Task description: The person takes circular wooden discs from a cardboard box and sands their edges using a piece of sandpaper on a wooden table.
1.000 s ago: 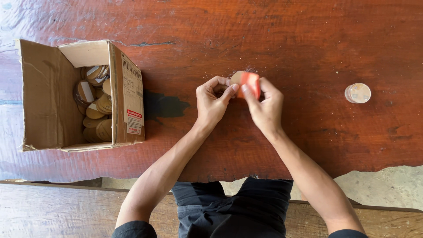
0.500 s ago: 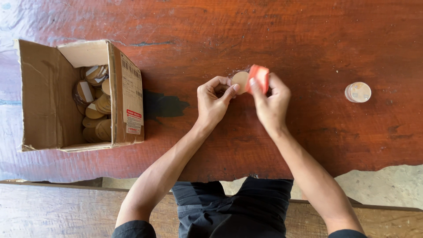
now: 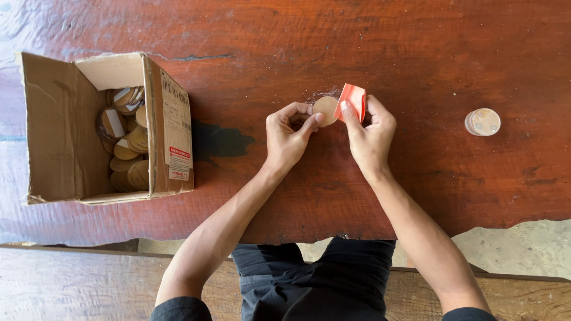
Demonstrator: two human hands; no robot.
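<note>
My left hand [image 3: 287, 134] pinches a small tan round disc [image 3: 325, 110] at its left edge, just above the dark red wooden table [image 3: 357, 47]. My right hand [image 3: 369, 135] grips a red-orange strip [image 3: 352, 101] that is bent up and away from the disc's right side. Both hands are close together at the table's middle, fingers closed on what they hold.
An open cardboard box [image 3: 59, 128] lies at the left, holding several tan round discs [image 3: 128, 139]. A small stack of round discs [image 3: 482, 122] stands at the right. A wooden bench [image 3: 71, 282] runs below the table's near edge.
The red-orange strip has come off the disc's face, lifting to the right in my right hand. The tan disc's surface now shows in my left hand.
</note>
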